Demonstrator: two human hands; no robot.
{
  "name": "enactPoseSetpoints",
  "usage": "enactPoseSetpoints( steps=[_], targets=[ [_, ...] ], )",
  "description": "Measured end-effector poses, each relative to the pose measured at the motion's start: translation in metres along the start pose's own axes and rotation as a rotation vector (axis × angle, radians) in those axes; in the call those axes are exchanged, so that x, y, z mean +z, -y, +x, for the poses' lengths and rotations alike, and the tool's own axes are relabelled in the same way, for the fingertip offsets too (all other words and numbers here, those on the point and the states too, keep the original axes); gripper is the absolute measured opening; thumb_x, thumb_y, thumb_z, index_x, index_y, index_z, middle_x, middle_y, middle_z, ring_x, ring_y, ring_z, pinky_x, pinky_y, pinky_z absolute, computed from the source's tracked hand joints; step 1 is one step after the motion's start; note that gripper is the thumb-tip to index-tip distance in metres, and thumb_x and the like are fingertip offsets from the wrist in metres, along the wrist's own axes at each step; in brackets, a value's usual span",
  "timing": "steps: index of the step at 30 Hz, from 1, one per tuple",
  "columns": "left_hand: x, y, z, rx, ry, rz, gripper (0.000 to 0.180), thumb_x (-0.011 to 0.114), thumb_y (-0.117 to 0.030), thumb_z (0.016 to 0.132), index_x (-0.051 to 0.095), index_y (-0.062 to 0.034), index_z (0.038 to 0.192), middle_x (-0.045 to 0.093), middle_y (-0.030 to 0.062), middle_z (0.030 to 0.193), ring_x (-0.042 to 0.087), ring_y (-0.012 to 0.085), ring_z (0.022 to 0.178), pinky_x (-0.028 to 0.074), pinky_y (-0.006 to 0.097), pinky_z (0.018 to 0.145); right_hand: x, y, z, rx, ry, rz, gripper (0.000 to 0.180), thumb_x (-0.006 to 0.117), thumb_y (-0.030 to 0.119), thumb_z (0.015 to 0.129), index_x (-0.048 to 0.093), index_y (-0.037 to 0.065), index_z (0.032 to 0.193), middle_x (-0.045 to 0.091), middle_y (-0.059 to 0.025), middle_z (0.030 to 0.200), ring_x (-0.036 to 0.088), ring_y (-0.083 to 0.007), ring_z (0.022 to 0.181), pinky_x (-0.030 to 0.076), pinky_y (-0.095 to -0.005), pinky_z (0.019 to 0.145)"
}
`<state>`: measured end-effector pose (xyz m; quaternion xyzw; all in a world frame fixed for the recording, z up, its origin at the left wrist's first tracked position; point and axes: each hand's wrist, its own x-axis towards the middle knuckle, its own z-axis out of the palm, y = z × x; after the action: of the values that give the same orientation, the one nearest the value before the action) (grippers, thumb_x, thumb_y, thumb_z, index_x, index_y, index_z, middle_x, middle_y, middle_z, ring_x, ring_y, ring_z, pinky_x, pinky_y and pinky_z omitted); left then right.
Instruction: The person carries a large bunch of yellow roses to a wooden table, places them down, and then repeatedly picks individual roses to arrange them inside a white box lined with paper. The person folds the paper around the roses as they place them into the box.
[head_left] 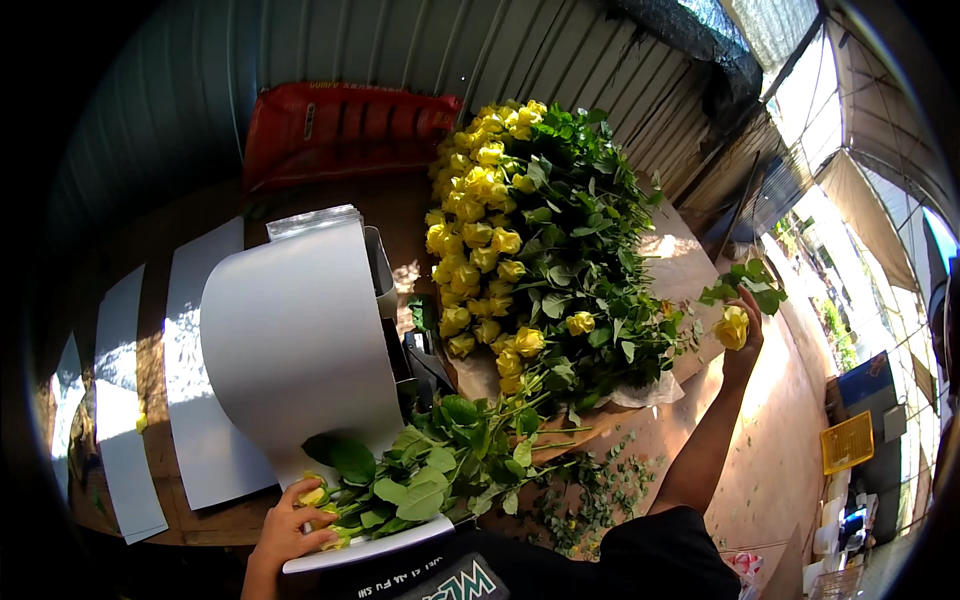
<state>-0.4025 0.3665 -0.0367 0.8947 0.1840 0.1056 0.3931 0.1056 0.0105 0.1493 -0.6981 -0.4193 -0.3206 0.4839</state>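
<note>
At the lower left my left hand (285, 532) is curled around yellow rose heads (313, 495) at the near edge of a curved white sheet (300, 320). Leafy green stems (425, 485) run right from these heads across my front. Out to the right, my raised right hand (745, 345) is closed on a single yellow rose (732, 327), whose leaves show above the fingers. Its stem is mostly hidden. A large pile of yellow roses (475, 235) lies on the table, heads to the left and leaves to the right.
White sheets (205, 370) lie on the wooden table (190, 525) at left. A red plastic sack (350, 135) rests against the corrugated wall (180, 120). Loose leaves (600, 500) litter the floor. A yellow crate (846, 443) stands at far right.
</note>
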Motion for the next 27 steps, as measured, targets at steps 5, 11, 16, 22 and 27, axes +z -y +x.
enactPoseSetpoints(
  steps=[5,11,16,22,27],
  targets=[
    [-0.015,-0.009,-0.012,-0.097,0.046,-0.072,0.026,0.074,-0.025,0.056,0.068,-0.0162,0.080,0.047,0.0057,0.117,0.053,0.0226,0.097,0.045,0.032,0.076,-0.039,-0.108,-0.001,0.148,-0.154,0.373,0.028,0.047,0.007,0.084,0.046,0.008,0.111,0.040,-0.0127,0.122,0.051,-0.0212,0.098,0.042,-0.0331,0.085],
    [-0.014,-0.012,-0.011,-0.073,0.037,0.000,0.025,0.074,-0.026,0.057,0.068,-0.0159,0.079,0.046,0.0049,0.118,0.051,0.0224,0.101,0.044,0.031,0.080,0.036,-0.180,-0.057,1.010,-0.171,0.094,0.054,0.055,0.000,0.075,0.036,0.016,0.123,0.045,-0.0090,0.109,0.056,-0.0218,0.076,0.047,-0.0267,0.063],
    [-0.009,-0.009,-0.011,-0.076,0.031,0.004,0.025,0.074,-0.027,0.057,0.067,-0.0165,0.079,0.046,0.0039,0.118,0.050,0.0215,0.103,0.045,0.031,0.078,0.144,-0.072,-0.070,0.040,0.561,-0.638,0.033,0.057,-0.002,0.064,0.061,0.013,0.093,0.048,-0.0050,0.109,0.051,-0.0226,0.091,0.045,-0.0297,0.069],
    [-0.010,-0.003,-0.011,-0.061,0.056,0.014,0.025,0.073,-0.029,0.058,0.067,-0.0169,0.079,0.045,0.0034,0.119,0.051,0.0210,0.100,0.045,0.031,0.077,0.138,-0.067,-0.080,0.193,0.296,-0.241,0.026,0.052,-0.001,0.070,0.061,0.008,0.092,0.055,-0.0058,0.104,0.053,-0.0255,0.093,0.043,-0.0321,0.079],
    [-0.007,-0.004,-0.007,-0.060,0.048,-0.012,0.024,0.073,-0.027,0.058,0.067,-0.0164,0.078,0.045,0.0032,0.119,0.051,0.0212,0.100,0.044,0.032,0.077,0.093,-0.058,-0.062,0.200,-0.021,0.002,0.020,0.056,0.012,0.076,0.059,0.001,0.093,0.060,-0.0071,0.096,0.057,-0.0156,0.085,0.043,-0.0253,0.076]
  ],
)
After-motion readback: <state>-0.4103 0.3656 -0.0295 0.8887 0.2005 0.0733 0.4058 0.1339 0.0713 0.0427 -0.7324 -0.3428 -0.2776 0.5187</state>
